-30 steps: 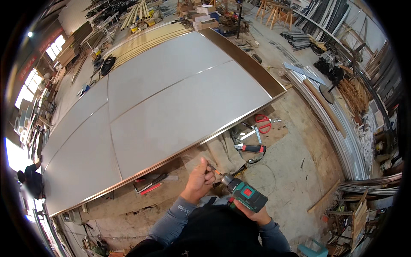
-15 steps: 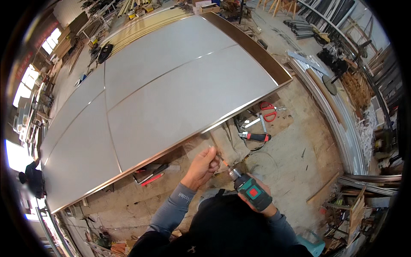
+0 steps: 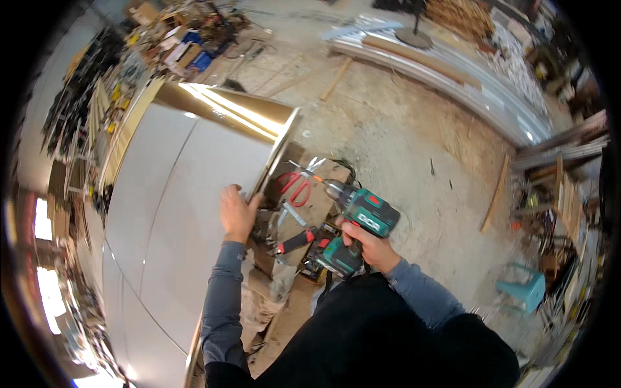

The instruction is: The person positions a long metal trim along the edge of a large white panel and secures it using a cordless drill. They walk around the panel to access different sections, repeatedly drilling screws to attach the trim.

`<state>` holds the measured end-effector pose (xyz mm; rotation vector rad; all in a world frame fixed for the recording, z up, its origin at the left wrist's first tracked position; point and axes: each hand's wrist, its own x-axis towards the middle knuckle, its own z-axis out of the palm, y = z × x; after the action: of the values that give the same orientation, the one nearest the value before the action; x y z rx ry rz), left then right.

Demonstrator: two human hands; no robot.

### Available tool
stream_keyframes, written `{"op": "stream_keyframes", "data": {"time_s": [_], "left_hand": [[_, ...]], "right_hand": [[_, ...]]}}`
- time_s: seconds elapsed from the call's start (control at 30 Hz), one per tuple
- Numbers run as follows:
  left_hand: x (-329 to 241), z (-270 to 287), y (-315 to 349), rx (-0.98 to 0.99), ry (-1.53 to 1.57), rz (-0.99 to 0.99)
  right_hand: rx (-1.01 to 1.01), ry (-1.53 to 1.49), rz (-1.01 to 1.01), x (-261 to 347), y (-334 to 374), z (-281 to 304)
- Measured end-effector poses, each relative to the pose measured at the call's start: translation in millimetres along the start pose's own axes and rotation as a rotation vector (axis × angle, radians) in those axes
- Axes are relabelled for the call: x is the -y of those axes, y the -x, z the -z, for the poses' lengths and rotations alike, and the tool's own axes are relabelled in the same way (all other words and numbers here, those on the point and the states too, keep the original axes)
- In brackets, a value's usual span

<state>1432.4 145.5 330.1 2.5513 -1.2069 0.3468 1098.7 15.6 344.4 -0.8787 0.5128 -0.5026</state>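
My right hand (image 3: 369, 244) is wrapped round the handle of a green and black cordless drill (image 3: 370, 210). The drill points to the upper left, its long thin bit (image 3: 303, 171) reaching just past the panel's edge, apart from my left hand. That left hand (image 3: 238, 212) rests on a large light-grey panel (image 3: 187, 213) beside its metal-trimmed edge, fingers spread and thumb toward the rim. Between the panel and the drill lie red-handled scissors (image 3: 297, 189), a grey metal strip (image 3: 292, 213) and a red and black handled tool (image 3: 297, 240).
Long silvery profiles (image 3: 446, 90) lie across the floor at the far right. A wooden strip (image 3: 496, 194) and a light-blue stool (image 3: 522, 288) are at the right. Boxes (image 3: 184, 52) and clutter fill the upper left. Loose sheeting (image 3: 264, 297) hangs below the panel.
My view has swung to the right, so the panel appears farther left. My left hand has left the drill bit and come onto the panel. The drill now appears turned more sideways.
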Motion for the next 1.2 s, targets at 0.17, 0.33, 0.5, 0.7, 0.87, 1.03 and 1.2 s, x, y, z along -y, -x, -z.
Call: {"op": "stream_keyframes", "data": {"time_s": [0.17, 0.33, 0.5, 0.7, 0.87, 1.03, 1.2], "left_hand": [[-25, -48, -46, 0.105, -0.067, -0.091], [-31, -51, -44, 0.127, -0.096, -0.071], [-29, -57, -51, 0.190, -0.169, -0.067], [-34, -64, -51, 0.208, -0.295, -0.138], [-35, -67, -52, 0.190, -0.283, -0.154], [-30, -64, -52, 0.208, -0.248, -0.155], [-22, -65, -52, 0.225, -0.221, -0.185]], "right_hand": [[-0.156, -0.293, -0.129, -20, -63, 41], [-0.181, -0.476, -0.225, -44, -107, 53], [-0.118, -0.531, -0.256, -53, -138, 64], [-0.118, -0.591, -0.328, -60, -153, 67], [-0.096, -0.507, -0.339, -71, -143, 75], [-0.128, -0.563, -0.293, -69, -136, 66], [-0.147, -0.533, -0.265, -67, -133, 73]]}}
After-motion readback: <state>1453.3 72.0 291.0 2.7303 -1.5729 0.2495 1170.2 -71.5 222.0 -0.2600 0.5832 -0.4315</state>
